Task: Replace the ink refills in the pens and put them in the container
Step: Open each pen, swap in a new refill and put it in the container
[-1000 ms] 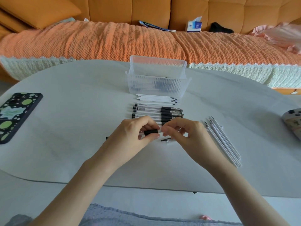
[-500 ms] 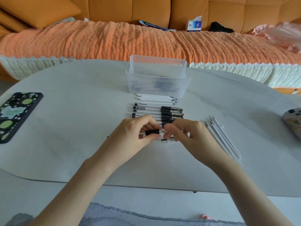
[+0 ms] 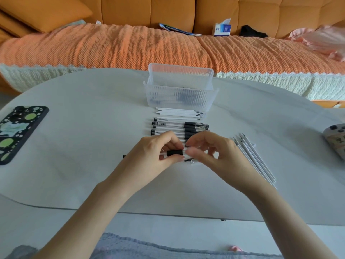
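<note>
My left hand (image 3: pixel 156 153) grips a clear pen (image 3: pixel 174 152) by its black rubber sleeve, held level over the table. My right hand (image 3: pixel 211 152) pinches the pen's right end with curled fingers; that tip is hidden under them. A pen cap (image 3: pixel 189 160) lies on the table just below the hands. Behind the hands lies a row of several clear pens (image 3: pixel 179 127) with black grips. Beyond them is a bundle of white refills (image 3: pixel 180 113), then the clear ribbed container (image 3: pixel 180 90) with dark pens inside. More white refills (image 3: pixel 254 158) lie at the right.
A phone (image 3: pixel 17 132) in a black case with green dots lies at the table's left edge. A game controller (image 3: pixel 336 142) sits at the right edge. An orange sofa with a tissue box (image 3: pixel 222 28) stands behind the white table (image 3: pixel 84 146).
My right hand's fingers have shifted slightly at the pen's right end. The left hand and pen stay in place.
</note>
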Demonstrator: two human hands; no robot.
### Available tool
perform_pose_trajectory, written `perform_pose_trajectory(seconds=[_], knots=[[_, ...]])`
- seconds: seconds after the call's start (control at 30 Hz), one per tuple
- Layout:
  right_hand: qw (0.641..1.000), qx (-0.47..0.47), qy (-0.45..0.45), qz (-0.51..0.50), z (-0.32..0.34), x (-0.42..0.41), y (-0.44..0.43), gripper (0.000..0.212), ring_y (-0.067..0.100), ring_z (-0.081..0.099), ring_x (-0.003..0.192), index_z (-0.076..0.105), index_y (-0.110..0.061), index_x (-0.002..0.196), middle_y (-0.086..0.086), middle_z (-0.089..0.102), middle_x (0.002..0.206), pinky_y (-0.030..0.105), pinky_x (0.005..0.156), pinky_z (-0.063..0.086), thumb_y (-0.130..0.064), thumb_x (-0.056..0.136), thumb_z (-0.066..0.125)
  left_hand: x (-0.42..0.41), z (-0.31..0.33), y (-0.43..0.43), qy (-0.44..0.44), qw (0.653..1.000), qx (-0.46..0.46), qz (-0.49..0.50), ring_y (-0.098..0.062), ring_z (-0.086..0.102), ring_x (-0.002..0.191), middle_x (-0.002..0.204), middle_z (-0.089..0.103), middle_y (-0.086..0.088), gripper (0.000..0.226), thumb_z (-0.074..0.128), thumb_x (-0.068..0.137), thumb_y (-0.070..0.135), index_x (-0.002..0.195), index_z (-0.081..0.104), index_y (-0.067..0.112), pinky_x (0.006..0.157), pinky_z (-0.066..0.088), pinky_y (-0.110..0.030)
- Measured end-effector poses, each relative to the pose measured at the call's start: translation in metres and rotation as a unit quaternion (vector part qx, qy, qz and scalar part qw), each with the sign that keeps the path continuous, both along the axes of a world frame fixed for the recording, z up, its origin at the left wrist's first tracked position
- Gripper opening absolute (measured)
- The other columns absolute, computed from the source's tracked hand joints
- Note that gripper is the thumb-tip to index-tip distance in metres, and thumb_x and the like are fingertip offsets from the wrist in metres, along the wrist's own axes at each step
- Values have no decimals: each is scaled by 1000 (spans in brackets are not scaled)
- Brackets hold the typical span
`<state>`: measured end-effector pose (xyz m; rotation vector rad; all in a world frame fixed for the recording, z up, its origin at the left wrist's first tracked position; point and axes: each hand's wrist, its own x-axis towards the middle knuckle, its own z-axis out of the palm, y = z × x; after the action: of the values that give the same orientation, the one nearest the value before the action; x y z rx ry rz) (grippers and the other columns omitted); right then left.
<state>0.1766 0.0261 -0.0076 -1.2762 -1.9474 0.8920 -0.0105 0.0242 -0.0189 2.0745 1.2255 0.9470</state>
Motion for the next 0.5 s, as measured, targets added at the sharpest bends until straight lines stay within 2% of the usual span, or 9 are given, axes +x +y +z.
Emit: perform_pose_trajectory(seconds=[0.07, 0.13, 0.23, 0.3, 0.37, 0.43, 0.5], knots=[[1000, 3, -13, 12, -1, 0, 0, 5, 10, 57, 69, 65, -22, 83, -9, 66, 79, 23, 59, 43, -26, 83, 68, 0, 0, 0, 2, 1000, -1, -3, 7, 63, 80, 81, 66, 21, 17, 75, 76, 22, 84, 60, 21, 75, 48, -11], [1000, -1, -23, 2, -3, -2, -1, 8, 6, 57, 65, 65, -23, 77, -10, 65, 72, 18, 58, 41, -23, 86, 65, 0, -1, 0, 10, 1000, -1, 0, 5, 64, 81, 83, 67, 19, 16, 75, 77, 22, 84, 60, 21, 76, 51, -18], [999, 9, -41, -19, -3, -3, 0, 23, 2, 56, 62, 63, -22, 72, -15, 63, 64, 15, 57, 40, -31, 91, 54, -1, -1, -1, 28, 999, 7, 22, 3, 64, 82, 84, 69, 18, 17, 75, 77, 27, 86, 62, 23, 76, 51, -25], [999, 12, -25, -18, -1, -2, -1, 30, 2, 56, 63, 65, -21, 78, -18, 62, 67, 13, 57, 39, -42, 89, 48, -2, 0, -1, 47, 998, 22, 39, 2, 64, 81, 84, 69, 19, 18, 74, 76, 34, 86, 61, 27, 73, 52, -28], [1000, 15, -11, -5, 0, -1, -1, 24, 7, 58, 67, 66, -22, 85, -13, 65, 74, 16, 56, 40, -42, 86, 55, -3, 1, -1, 49, 997, 32, 43, 2, 63, 80, 82, 67, 21, 19, 71, 76, 41, 86, 61, 29, 71, 51, -28], [999, 29, -17, 2, -1, -1, -2, 8, 11, 57, 69, 65, -22, 82, -11, 65, 76, 20, 57, 41, -30, 85, 65, -2, 2, -1, 39, 998, 32, 38, 3, 63, 81, 82, 67, 21, 24, 65, 74, 49, 86, 62, 28, 71, 50, -25], [999, 36, -27, 6, -2, -1, -2, 9, 10, 55, 69, 64, -22, 77, -11, 64, 72, 17, 57, 39, -25, 86, 65, -1, 3, -1, 29, 999, 27, 31, 4, 63, 81, 81, 67, 21, 26, 63, 74, 49, 86, 62, 26, 71, 50, -23]])
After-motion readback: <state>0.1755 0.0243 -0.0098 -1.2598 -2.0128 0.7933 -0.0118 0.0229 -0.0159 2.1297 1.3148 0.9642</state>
